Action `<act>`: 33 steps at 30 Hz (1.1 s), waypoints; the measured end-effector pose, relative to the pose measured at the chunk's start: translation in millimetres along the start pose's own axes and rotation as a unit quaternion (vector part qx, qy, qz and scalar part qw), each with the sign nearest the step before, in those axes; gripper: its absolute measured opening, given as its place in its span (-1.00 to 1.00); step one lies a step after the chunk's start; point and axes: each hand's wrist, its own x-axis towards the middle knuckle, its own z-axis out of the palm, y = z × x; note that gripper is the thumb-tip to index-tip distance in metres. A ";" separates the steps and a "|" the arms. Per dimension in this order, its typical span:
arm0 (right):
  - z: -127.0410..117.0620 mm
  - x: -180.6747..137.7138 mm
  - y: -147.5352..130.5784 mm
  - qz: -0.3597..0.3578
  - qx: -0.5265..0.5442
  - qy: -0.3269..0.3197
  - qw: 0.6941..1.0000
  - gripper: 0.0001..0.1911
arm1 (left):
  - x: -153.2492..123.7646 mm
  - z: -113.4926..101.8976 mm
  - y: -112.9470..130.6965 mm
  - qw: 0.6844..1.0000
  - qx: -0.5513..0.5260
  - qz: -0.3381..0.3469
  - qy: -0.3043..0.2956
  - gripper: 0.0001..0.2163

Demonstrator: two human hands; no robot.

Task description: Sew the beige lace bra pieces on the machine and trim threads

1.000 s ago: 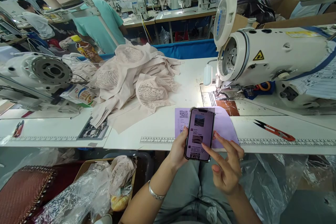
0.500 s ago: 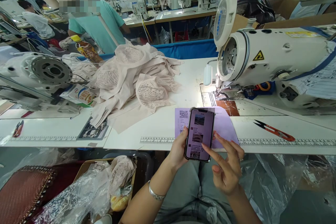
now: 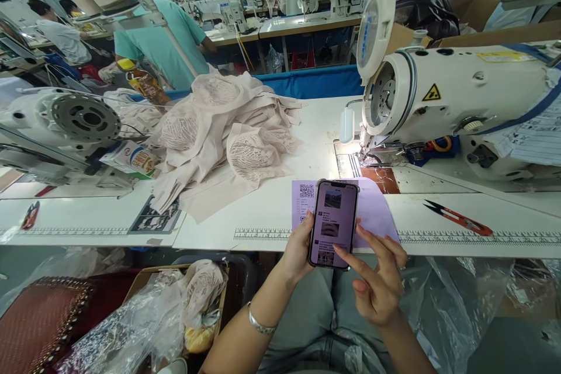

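Observation:
A smartphone (image 3: 333, 223) with a lit screen of text and small pictures rests in my left hand (image 3: 299, 248), gripped along its left edge. Over the lower part of the screen, my right hand (image 3: 379, 280) points its index finger; whether the fingertip touches the glass I cannot tell. The other right fingers are apart and hold nothing. Partly under the phone lies a purple sheet (image 3: 374, 210) with printed codes. Beige lace bras (image 3: 252, 152) are heaped on the white table (image 3: 210, 216), left of the phone.
At right stands a sewing machine (image 3: 456, 85), its lamp lit. Red-handled thread snips (image 3: 460, 219) lie near the table's front edge. Another machine (image 3: 61, 134) is at left, by a bottle (image 3: 146, 82). Below sits a box of plastic-wrapped pieces (image 3: 175, 304). A person in teal (image 3: 164, 41) works beyond.
My right index fingertip has moved slightly down and left over the screen. My left hand and the phone stay in place.

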 end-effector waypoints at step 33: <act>0.8 -3.4 0.6 0.007 0.005 -0.002 1.000 -0.48 | 0.0 0.3 -0.6 1.000 -0.002 -0.004 -0.004 -0.45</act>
